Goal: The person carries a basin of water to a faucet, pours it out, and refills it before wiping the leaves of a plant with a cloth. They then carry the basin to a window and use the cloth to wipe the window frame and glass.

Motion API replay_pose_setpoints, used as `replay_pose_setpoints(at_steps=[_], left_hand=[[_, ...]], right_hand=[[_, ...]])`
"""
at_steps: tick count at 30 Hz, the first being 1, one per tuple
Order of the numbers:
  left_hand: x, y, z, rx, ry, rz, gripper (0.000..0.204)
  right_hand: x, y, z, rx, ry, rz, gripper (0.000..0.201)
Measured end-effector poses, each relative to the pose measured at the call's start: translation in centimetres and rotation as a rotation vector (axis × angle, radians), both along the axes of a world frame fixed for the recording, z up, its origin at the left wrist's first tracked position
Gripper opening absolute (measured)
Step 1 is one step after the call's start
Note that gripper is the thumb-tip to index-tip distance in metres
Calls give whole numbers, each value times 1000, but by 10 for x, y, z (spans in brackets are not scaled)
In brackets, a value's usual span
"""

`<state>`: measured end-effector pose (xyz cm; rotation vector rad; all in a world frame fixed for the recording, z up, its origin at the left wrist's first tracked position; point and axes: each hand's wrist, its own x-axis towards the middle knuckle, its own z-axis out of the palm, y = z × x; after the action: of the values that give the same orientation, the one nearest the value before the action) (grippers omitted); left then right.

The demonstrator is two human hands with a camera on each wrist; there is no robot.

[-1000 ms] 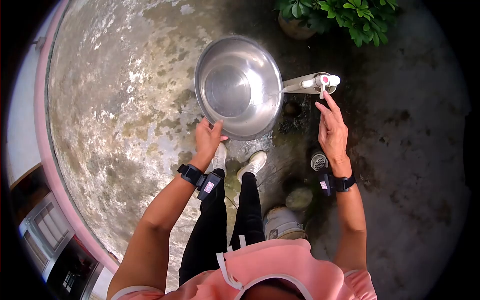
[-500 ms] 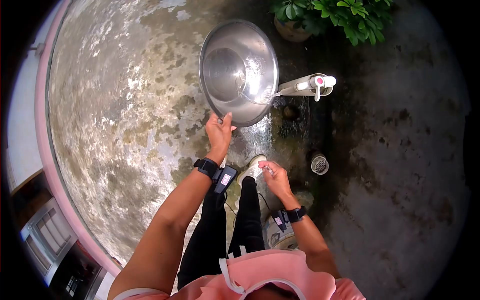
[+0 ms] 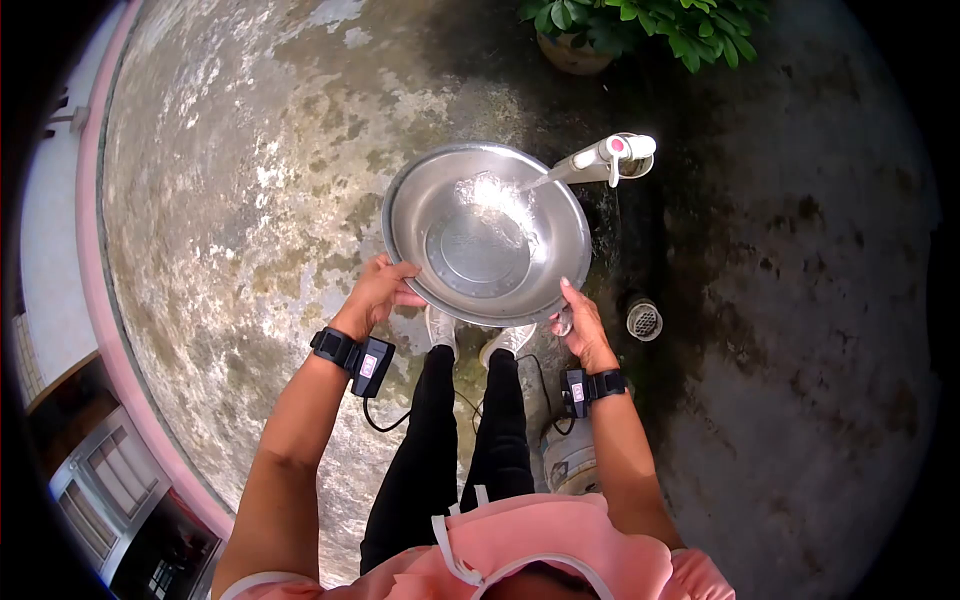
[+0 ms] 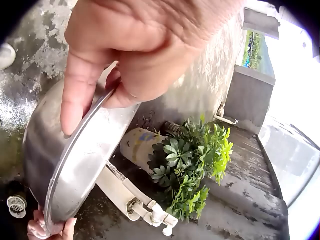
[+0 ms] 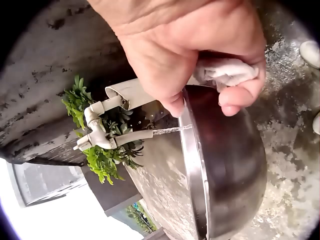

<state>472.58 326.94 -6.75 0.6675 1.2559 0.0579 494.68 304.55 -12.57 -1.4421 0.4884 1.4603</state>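
A stainless steel basin (image 3: 412, 222) is tilted under the white tap (image 3: 600, 155), and running water (image 3: 541, 181) splashes onto its inner wall. My left hand (image 3: 376, 290) grips the near left rim, thumb on the inner side and fingers beneath, as the left wrist view shows. At the near right rim, my right hand (image 3: 584, 325) pinches the metal between thumb and fingers. A crumpled white cloth (image 5: 227, 73) is tucked in the right hand's curled fingers, against the outside of the basin.
Beyond the tap stands a potted leafy plant (image 3: 575, 52). A round drain grate (image 3: 644, 320) lies to the right on the wet concrete floor. A bucket (image 3: 570, 460) stands beside my right leg. My white shoes (image 3: 508, 342) are below the basin.
My right hand has left the tap handle, passed low in front of my body, and taken hold of the basin's rim. The basin has come nearer, with water now landing farther inside.
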Motion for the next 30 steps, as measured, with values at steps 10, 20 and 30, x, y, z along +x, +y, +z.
replay_pose_setpoints(at_steps=[10,20,30], left_hand=[[8,-37,-40,166,-4,167,32],[22,-35,-36,-31,91,-76,34],[18,41,-74,46,-19,-293,48]], right_hand=[[-44,12,-7,-111,-104,-227,15],[-45,-24,36,-99,4,-240,28],[0,-55,4,-210,-33,-18,18]])
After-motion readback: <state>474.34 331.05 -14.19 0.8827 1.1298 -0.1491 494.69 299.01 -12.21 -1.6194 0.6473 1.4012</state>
